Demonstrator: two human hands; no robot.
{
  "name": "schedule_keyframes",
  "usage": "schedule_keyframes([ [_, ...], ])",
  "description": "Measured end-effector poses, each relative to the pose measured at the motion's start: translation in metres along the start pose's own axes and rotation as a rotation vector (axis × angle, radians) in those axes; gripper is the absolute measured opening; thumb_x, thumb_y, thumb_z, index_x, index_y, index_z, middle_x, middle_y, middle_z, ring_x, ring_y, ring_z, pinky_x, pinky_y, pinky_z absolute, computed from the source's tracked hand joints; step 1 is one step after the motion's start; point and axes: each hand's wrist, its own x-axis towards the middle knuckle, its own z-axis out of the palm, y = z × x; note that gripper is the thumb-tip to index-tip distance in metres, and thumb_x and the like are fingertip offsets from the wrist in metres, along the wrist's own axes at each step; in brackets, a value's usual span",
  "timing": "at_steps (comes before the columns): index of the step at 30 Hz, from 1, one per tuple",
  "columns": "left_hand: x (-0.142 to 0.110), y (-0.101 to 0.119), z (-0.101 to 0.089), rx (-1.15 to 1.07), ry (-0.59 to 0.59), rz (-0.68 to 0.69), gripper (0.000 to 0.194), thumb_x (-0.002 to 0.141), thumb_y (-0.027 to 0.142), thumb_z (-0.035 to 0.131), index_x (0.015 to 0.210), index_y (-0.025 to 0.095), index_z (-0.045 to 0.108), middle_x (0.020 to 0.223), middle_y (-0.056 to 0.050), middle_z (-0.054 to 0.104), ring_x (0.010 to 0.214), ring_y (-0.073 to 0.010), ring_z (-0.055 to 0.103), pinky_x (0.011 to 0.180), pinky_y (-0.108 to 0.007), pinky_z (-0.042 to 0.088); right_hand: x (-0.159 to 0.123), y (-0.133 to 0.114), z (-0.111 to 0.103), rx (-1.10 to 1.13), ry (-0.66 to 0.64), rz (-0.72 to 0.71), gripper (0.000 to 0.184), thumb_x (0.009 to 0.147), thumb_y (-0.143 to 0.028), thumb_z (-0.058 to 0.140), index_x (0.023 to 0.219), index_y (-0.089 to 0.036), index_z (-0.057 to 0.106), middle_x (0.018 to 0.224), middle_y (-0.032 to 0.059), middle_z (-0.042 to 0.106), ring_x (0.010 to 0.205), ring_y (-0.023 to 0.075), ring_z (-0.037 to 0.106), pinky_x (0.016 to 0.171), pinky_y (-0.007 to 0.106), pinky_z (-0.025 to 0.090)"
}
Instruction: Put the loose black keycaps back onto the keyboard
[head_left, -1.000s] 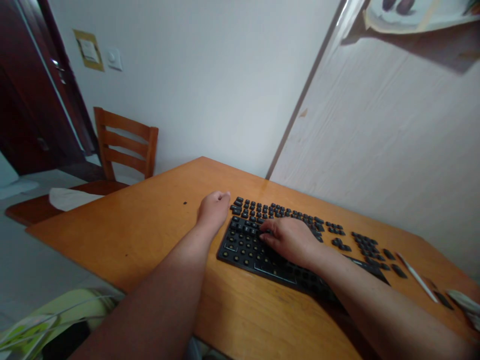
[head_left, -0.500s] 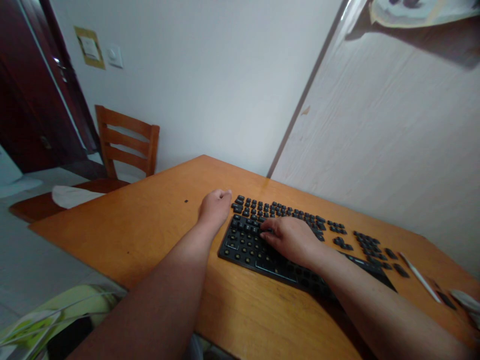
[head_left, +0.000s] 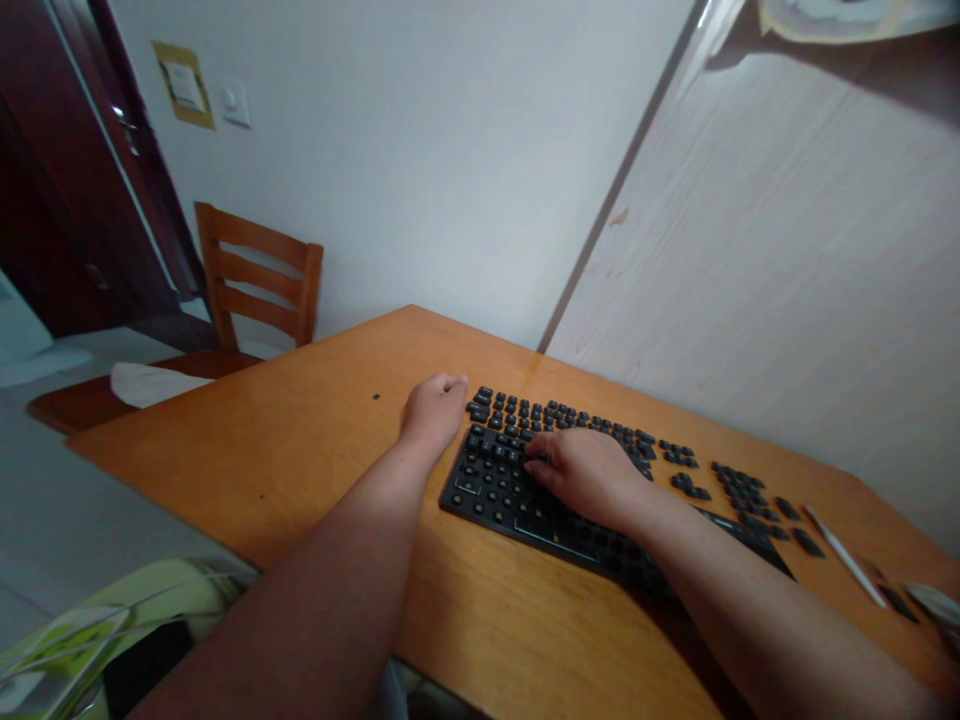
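Note:
A black keyboard [head_left: 480, 500] lies on the table, its upper left keys capped and many sockets below them bare. Over its upper part is my right hand [head_left: 589, 470], thumb and forefinger closed about a small dark keycap at the end of the capped row; the hand and wrist hide much of the board's middle. My left hand [head_left: 433, 412] rests closed on the wood just left of the keyboard's far corner, close to loose keycaps [head_left: 525, 410]. Whatever its curled fingers hold is hidden.
More loose keycaps [head_left: 742, 490] are laid out in groups behind and right of the keyboard. A white pen-like stick [head_left: 844, 555] lies at the right of the wooden table [head_left: 315, 420]. A wooden chair [head_left: 259, 270] stands at the left, and a wall rises behind.
The whole view has shifted slightly. Both hands keep nearly the same places and poses against the keyboard.

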Motion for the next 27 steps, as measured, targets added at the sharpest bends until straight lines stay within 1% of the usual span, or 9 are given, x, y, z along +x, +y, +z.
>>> schedule_keyframes([
  [8, 0.002, -0.001, 0.001, 0.024, -0.002, -0.012, 0.043, 0.087, 0.06, 0.049, 0.077, 0.021, 0.064, 0.073, -0.005, 0.066, 0.068, -0.0189, 0.057, 0.062, -0.03, 0.039, -0.001, -0.012, -0.008, -0.097, -0.007, 0.033, 0.024, 0.092, -0.037, 0.053, 0.096, -0.026, 0.074, 0.085, 0.006, 0.075, 0.081, 0.0245, 0.069, 0.067, 0.032, 0.046],
  [14, 0.002, -0.002, 0.002, 0.039, 0.004, -0.003, 0.043, 0.087, 0.061, 0.048, 0.077, 0.022, 0.064, 0.074, -0.005, 0.067, 0.067, -0.0191, 0.058, 0.061, -0.031, 0.039, 0.0, -0.017, -0.01, -0.153, 0.003, 0.01, 0.024, 0.091, -0.036, 0.053, 0.092, -0.024, 0.074, 0.088, 0.0067, 0.075, 0.083, 0.0247, 0.07, 0.067, 0.032, 0.046],
  [27, 0.003, -0.004, 0.001, 0.075, 0.004, 0.033, 0.045, 0.087, 0.062, 0.047, 0.074, 0.021, 0.063, 0.073, -0.005, 0.067, 0.065, -0.0185, 0.057, 0.059, -0.03, 0.038, 0.0, -0.023, -0.009, -0.179, 0.011, 0.037, 0.028, 0.094, -0.033, 0.05, 0.087, -0.022, 0.074, 0.087, 0.0087, 0.076, 0.084, 0.0259, 0.071, 0.07, 0.033, 0.051],
])
